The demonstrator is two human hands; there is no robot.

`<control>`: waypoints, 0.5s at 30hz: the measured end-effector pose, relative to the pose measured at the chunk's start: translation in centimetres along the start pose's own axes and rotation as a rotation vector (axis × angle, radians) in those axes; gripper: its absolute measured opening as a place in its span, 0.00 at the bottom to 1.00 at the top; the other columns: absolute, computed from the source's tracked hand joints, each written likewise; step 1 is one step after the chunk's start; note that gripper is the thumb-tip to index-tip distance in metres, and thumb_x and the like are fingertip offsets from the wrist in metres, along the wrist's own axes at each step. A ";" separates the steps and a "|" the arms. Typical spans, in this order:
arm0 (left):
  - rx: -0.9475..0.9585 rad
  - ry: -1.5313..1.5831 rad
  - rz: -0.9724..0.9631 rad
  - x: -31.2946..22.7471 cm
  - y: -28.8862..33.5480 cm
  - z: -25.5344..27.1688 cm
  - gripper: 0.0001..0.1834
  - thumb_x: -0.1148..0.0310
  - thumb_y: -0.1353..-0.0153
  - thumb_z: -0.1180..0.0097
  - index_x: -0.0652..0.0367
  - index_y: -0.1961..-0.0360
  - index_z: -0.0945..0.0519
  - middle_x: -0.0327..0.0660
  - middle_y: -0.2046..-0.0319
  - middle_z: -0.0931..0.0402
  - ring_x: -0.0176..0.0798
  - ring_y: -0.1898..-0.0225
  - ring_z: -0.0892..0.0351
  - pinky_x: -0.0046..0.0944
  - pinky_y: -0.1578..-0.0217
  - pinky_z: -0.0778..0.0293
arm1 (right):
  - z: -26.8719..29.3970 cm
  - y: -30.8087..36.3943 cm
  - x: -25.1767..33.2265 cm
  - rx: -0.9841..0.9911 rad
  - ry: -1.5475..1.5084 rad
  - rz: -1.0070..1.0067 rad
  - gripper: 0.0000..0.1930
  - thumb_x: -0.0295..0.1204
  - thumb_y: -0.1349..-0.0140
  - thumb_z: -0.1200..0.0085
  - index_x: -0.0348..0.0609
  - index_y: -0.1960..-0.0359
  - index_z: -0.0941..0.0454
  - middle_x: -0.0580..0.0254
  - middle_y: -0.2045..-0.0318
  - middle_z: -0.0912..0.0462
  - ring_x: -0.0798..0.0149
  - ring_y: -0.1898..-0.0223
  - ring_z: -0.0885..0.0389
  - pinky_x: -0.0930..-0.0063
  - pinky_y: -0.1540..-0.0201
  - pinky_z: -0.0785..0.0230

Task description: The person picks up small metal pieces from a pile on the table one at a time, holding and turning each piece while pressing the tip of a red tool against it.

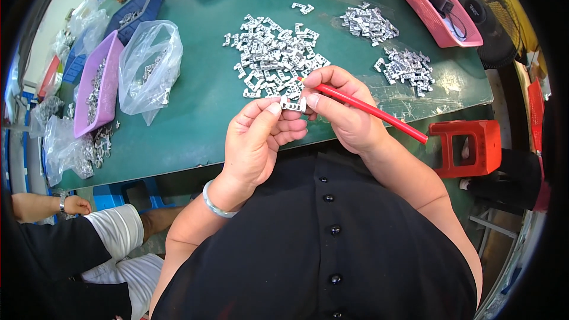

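Near the table's front edge, a small silver metal bracket (293, 104) sits between my two hands. My left hand (256, 136) pinches its left end with thumb and fingers. In my right hand (347, 109) a slim red pen-like tool (373, 112) lies slanted, its pale tip by the fingertips and its back end pointing down to the right. The right thumb also touches the bracket's right end. Just beyond the hands spreads a large pile of similar brackets (272, 53). Two smaller piles, an upper one (370, 24) and a lower one (408, 70), lie to the right.
A pink basket (438, 18) with a black device stands at the right edge, near a black fan (489, 24) and a red stool (465, 148). Leftward are a clear plastic bag (151, 71), a purple tray (98, 89) and a blue bin (136, 15). Other people sit at the left and far left.
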State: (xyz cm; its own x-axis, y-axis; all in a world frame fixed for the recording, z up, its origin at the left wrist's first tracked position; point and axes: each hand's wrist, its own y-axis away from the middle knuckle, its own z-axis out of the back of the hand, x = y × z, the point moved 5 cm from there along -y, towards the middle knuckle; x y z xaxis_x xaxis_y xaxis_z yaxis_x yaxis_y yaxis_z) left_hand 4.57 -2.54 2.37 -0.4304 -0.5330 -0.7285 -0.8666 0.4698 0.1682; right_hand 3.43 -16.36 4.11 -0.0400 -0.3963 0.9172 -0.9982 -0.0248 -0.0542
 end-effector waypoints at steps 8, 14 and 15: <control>-0.016 -0.019 -0.038 0.0 0.0 0.0 0.08 0.73 0.39 0.56 0.64 0.61 0.28 0.47 0.69 0.24 0.40 0.69 0.22 0.39 0.65 0.23 | -0.1 0.1 -0.1 -0.003 -0.037 0.048 0.11 0.21 0.48 0.48 0.36 0.62 0.31 0.65 0.69 0.27 0.76 0.68 0.29 0.82 0.64 0.35; -0.070 -0.185 -0.215 -0.1 -0.3 0.2 0.09 0.76 0.42 0.54 0.66 0.60 0.31 0.46 0.69 0.25 0.38 0.69 0.22 0.36 0.66 0.23 | -0.6 0.3 0.1 -0.005 0.038 0.088 0.11 0.19 0.49 0.48 0.37 0.62 0.31 0.67 0.70 0.27 0.77 0.67 0.29 0.83 0.63 0.35; -0.061 -0.225 -0.244 -0.2 -0.3 0.1 0.09 0.77 0.42 0.53 0.67 0.60 0.32 0.45 0.69 0.25 0.37 0.69 0.22 0.36 0.65 0.24 | -0.5 0.3 0.2 -0.013 0.082 0.119 0.11 0.19 0.49 0.48 0.37 0.63 0.31 0.67 0.71 0.28 0.77 0.67 0.29 0.83 0.63 0.35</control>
State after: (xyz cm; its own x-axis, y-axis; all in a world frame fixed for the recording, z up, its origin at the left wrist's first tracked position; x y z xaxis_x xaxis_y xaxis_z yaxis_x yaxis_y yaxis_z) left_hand 4.96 -2.49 2.36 -0.1478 -0.4528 -0.8793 -0.9537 0.3007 0.0055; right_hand 3.10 -15.95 4.46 -0.1614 -0.3196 0.9337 -0.9866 0.0298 -0.1604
